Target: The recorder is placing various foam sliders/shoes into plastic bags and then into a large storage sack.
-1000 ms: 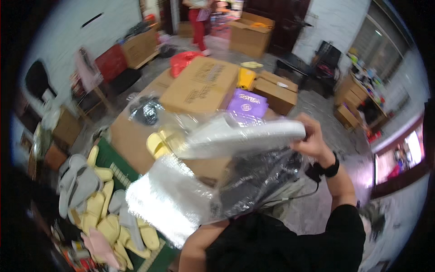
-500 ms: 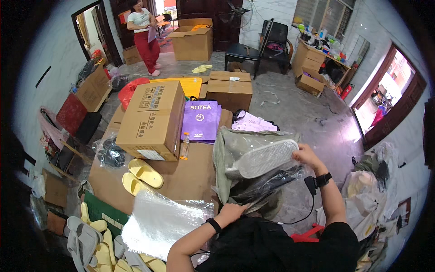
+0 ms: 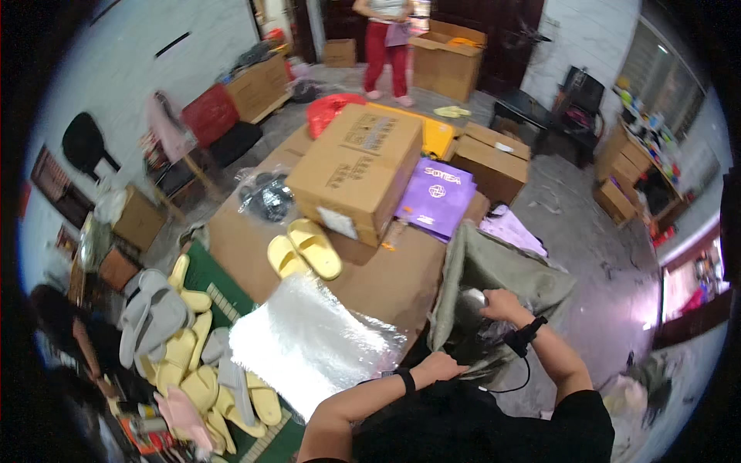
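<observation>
Before me a grey-green sack (image 3: 455, 270) hangs with its mouth open at the right edge of the cardboard-covered table (image 3: 378, 289). Inside that mouth, my right hand (image 3: 503, 306) is closed on the end of a pale slipper (image 3: 469, 299), mostly hidden by the sack and blurred. Clear plastic shows around the slipper. My left hand (image 3: 438, 370) pinches the sack's near rim. Left of it lies a stack of shiny clear plastic bags (image 3: 309, 343). A pair of yellow slippers (image 3: 305, 251) rests beyond the bags.
A large carton (image 3: 355, 170) and purple bags (image 3: 438, 197) stand on the table. Yellow and grey slippers (image 3: 174, 332) pile up at the left on a green surface. One person (image 3: 386, 46) stands at the back; another person (image 3: 81, 332) is at the far left.
My right hand has lowered the slipper from above the sack into its mouth. My left hand stays at the near rim. The whole view has turned left.
</observation>
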{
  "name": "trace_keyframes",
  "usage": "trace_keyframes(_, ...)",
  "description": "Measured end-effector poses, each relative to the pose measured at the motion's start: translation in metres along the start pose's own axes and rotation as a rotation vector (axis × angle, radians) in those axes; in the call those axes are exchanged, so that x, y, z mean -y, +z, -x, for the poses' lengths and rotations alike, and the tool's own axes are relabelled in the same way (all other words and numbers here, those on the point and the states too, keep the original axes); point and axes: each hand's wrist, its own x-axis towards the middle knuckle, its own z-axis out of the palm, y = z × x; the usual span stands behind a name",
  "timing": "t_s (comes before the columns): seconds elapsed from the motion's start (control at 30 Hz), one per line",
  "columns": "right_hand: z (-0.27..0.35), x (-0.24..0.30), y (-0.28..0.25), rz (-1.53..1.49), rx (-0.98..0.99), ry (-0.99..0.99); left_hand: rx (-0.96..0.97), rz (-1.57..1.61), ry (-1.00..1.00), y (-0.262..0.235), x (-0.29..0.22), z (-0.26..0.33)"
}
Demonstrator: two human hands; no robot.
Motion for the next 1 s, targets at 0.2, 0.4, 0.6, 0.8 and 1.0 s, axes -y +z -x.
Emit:
trace_keyframes(0.2, -0.064, 0.069, 0.012, 0.085, -0.052, -0.289, 0.035, 0.014, -0.094, 0.016, 0.015, 0.014)
trace_keyframes(0.4, -0.161, 0.245, 0.053, -0.476, 0.259, -0.594, -0.304, 0.041, -0.135, 0.064, 0.013, 0.015)
trace_keyframes(0.6, -0.24, 0.338, 0.091, -0.366, -0.014, -0.343, -0.771, 0.7, -0.209, 0.089, 0.023, 0.015)
trace_keyframes(0.8, -0.254, 0.373, 0.113, -0.154, -0.386, -0.297, -0.913, 0.01, -0.148, 0.099, 0.042, 0.013)
trace_keyframes(1.0, -0.301, 0.358, 0.12, -0.539, -0.027, 0.086, -0.599, 0.626, -1.134, -0.009, 0.01, 0.158)
